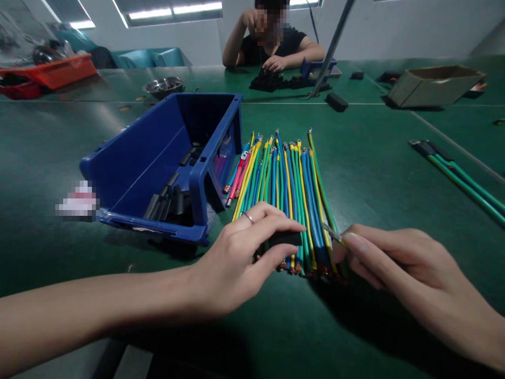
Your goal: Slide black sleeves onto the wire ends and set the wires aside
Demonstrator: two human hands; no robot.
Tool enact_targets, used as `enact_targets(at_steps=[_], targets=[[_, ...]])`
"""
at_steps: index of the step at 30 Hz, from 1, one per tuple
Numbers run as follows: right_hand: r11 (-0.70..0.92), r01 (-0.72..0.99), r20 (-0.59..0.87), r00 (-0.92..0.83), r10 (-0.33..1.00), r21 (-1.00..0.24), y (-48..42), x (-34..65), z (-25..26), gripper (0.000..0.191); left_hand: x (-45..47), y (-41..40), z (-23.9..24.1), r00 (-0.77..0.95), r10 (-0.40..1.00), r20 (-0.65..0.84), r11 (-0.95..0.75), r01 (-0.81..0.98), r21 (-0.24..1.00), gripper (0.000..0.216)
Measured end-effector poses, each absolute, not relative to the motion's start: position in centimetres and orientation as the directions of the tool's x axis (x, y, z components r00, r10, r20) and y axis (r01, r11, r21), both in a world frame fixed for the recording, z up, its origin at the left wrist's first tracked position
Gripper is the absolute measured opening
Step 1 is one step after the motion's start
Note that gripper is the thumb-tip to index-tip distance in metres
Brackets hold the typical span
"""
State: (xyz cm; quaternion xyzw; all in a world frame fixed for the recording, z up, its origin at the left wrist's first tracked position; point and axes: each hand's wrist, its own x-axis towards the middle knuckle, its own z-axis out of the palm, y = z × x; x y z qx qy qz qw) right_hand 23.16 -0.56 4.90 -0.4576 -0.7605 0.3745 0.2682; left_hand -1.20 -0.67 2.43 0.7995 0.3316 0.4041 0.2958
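Note:
A bundle of coloured wires point(292, 184), blue, green and yellow with metal ends, lies on the green table point(374, 173) in front of me. My left hand point(240, 258) pinches a short black tube point(284, 239) between thumb and fingers, right over the near ends of the wires. My right hand point(398, 263) is closed on one wire end point(331, 232), its metal tip pointing left toward the black tube. A ring shows on my left hand.
A blue plastic bin point(158, 158) holding several black tubes stands left of the wires. More green wires point(457, 173) lie at right. Across the table a person sits by black parts point(272, 81); a cardboard box point(434, 84), metal bowl point(163, 85) and orange tray point(55, 71) stand further off.

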Motion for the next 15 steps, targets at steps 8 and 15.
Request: enact_targets(at_steps=[8, 15], targets=[[0.289, 0.505, 0.026, -0.465, 0.885, -0.813, -0.36, 23.32, 4.82, 0.059, -0.87, -0.86, 2.76, 0.446, 0.790, 0.420, -0.574, 0.298, 0.763, 0.019], [0.310, 0.526, 0.034, -0.468, 0.883, -0.792, -0.11, 23.20, 4.59, 0.061, -0.99, -0.81, 2.87, 0.388, 0.806, 0.447, -0.572, 0.314, 0.758, 0.017]])
